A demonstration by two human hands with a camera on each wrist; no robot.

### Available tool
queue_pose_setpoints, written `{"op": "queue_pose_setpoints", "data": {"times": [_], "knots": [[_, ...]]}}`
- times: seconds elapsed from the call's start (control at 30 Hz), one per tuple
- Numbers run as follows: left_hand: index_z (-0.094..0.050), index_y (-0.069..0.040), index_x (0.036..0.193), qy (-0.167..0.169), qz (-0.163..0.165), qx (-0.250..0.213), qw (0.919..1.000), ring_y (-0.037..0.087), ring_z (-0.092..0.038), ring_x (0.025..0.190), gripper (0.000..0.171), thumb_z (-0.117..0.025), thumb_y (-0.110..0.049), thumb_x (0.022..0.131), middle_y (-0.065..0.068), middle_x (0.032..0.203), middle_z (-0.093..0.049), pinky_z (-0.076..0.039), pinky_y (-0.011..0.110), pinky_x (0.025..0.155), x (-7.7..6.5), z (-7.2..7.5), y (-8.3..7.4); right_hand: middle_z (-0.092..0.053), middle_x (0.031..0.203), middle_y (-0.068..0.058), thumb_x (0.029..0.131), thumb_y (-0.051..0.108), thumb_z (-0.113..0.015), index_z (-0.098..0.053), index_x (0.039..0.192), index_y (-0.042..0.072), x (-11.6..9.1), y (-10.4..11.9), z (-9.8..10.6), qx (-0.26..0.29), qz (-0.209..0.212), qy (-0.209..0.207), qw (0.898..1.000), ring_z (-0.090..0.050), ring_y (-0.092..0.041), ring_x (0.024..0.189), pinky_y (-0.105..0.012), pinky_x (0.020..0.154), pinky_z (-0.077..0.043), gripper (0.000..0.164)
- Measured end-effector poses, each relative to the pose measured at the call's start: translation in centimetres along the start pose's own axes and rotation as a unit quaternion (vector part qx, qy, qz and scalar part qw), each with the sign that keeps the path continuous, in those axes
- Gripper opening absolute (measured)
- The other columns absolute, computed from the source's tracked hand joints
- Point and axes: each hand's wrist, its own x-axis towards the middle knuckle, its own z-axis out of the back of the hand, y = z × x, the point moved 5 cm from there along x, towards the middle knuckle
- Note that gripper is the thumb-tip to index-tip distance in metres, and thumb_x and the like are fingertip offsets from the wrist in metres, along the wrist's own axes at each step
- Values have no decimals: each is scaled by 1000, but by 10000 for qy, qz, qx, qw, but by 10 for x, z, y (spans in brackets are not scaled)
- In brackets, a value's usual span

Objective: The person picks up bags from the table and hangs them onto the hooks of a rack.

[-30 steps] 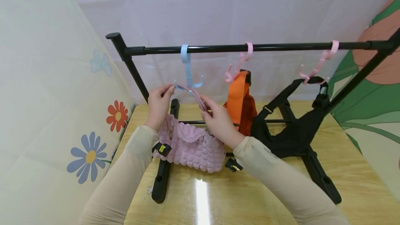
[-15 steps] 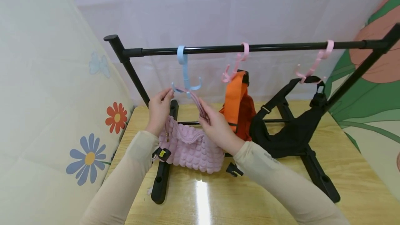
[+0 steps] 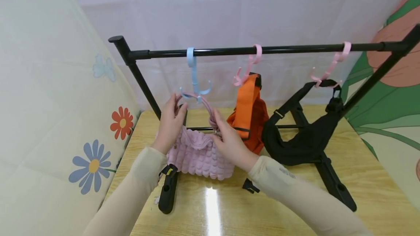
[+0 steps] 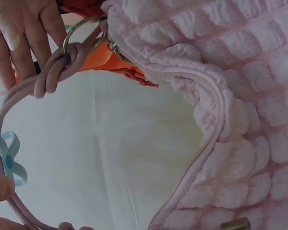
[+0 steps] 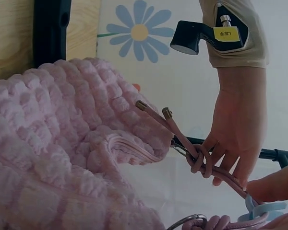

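In the head view a blue hook (image 3: 194, 74) hangs from the rack's bar, and the pink cord handle (image 3: 205, 104) of a puffy, quilted handbag (image 3: 201, 161) loops over its lower prongs. My left hand (image 3: 168, 128) is at the handle's left side, thumb and fingers spread apart around the cord. On the other side my right hand (image 3: 233, 145) lies along the cord near its knot and metal ring. Nearly straight fingers (image 4: 41, 36) of the right hand show beside the knot in the left wrist view. The handbag's zipped opening (image 5: 129, 143) faces upward.
A black rack (image 3: 223, 51) stands on the wooden table (image 3: 249, 214). To the right, an orange bag (image 3: 247, 108) and a black bag (image 3: 302, 141) hang from pink hooks (image 3: 334, 65). Patterned cloth (image 3: 92, 166) walls the left side.
The left hand has changed from pinching the handle by the hook to spreading lower around it. The right hand has slid down its side, loosening. The handle stays looped over the hook.
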Motion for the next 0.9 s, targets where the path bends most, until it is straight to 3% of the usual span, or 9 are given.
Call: {"op": "queue_pose_setpoints", "data": {"times": [0.1,0.27,0.33,0.4,0.47,0.53,0.63,0.9], "knots": [[-26,5,149,35,-299,110,9995,27,-36,136,56,-48,-18,103,17,149,-38,-35,38,109,-5,-2,-2,-22,155,-23,90,-7,-60,-16,151,-7,-4,-1,-1,71,19,18,10000,-40,-35,134,-45,103,-41,75],[-19,-1,153,140,-153,466,9987,35,-32,137,62,-48,-23,103,22,156,-17,-42,46,102,-18,-3,1,-12,158,-20,92,-5,-60,-16,152,-4,-10,-3,-3,110,-125,192,9997,-28,-35,140,-47,107,-35,74],[-11,-1,155,207,12,718,9972,38,-22,141,68,-48,-26,103,23,159,-6,-35,52,106,-24,-5,3,-10,159,-18,93,-4,-59,-16,153,-2,-12,-3,-3,113,-200,262,9994,-25,-34,141,-46,106,-38,73],[-9,3,154,251,31,963,9950,41,-10,144,72,-49,-28,103,25,159,-1,-21,56,113,-30,-7,4,-9,160,-17,92,-4,-59,-17,153,-1,-15,-3,-3,75,-206,301,9993,-23,-34,142,-48,107,-35,73],[-7,6,153,316,23,1156,9928,41,1,145,74,-49,-30,103,26,158,2,-6,59,114,-35,-9,4,-10,159,-18,92,-4,-60,-18,152,-2,-18,-4,-3,14,-146,317,9994,-21,-35,143,-49,108,-33,73],[-8,6,152,358,-29,1246,9916,42,7,144,74,-48,-31,103,26,158,2,0,61,113,-39,-11,4,-12,159,-20,90,-5,-62,-21,151,-4,-21,-5,-2,-19,-58,317,9995,-19,-35,143,-51,109,-30,74],[-9,7,152,397,-165,1351,9899,42,8,144,73,-48,-30,103,27,157,2,0,62,113,-45,-13,5,-14,158,-20,89,-4,-64,-22,150,-6,-26,-6,-2,1,34,380,9993,-18,-35,144,-52,111,-26,74],[-14,13,149,479,-460,1932,9789,44,7,144,74,-51,-30,102,31,156,1,-3,65,112,-57,-21,10,-19,157,-22,90,-1,-65,-27,148,-8,-40,-10,3,88,173,590,9981,-24,-36,142,-51,108,-32,70]]}}
